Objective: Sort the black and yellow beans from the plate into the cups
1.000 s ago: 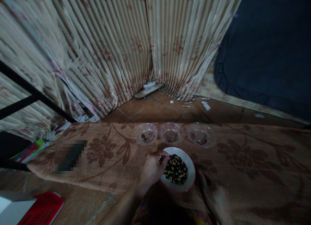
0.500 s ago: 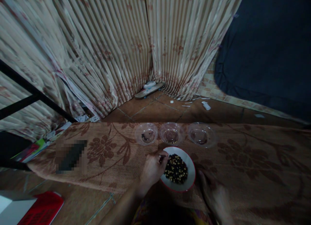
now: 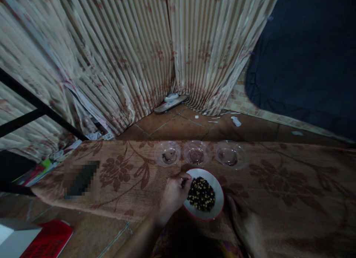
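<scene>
A white bowl with a red rim stands on the cloth, holding a mix of dark and pale yellow beans. At its left side my left hand is closed in a pinch, fingertips over the bowl's edge. Whatever the pinch holds is too small to make out. To the right of the bowl, apart from it, my right hand rests low with a finger stretched forward; its other fingers are in shadow. Behind the bowl, three clear plastic bowls form a row: the left one contains dark bits, the middle one pale bits, the right one a few dark bits.
A brown flowered cloth covers the bench. A blurred dark object lies on its left part. Beyond are striped curtains, a skateboard and a white bottle on the tiled floor. A black metal frame stands at left.
</scene>
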Available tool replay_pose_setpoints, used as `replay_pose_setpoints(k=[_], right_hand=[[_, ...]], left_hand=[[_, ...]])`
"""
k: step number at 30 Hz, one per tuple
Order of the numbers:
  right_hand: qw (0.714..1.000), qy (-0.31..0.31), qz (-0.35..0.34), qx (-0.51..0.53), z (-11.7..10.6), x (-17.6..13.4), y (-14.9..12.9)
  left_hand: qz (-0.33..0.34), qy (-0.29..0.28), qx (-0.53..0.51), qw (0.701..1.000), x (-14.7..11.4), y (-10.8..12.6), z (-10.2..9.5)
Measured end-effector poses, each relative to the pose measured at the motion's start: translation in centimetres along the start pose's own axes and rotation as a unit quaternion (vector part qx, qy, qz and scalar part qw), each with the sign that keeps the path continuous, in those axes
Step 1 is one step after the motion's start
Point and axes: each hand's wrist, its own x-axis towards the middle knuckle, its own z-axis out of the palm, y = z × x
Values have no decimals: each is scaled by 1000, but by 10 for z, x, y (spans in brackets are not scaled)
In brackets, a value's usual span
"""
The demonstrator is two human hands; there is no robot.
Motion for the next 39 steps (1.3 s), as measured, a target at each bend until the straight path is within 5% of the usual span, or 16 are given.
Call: replay_pose_setpoints(k=[39], right_hand=[[1000,0,-6,5,-3,-1,-4]], left_hand=[[-6,-7,-9,1000,-1,-1,0]])
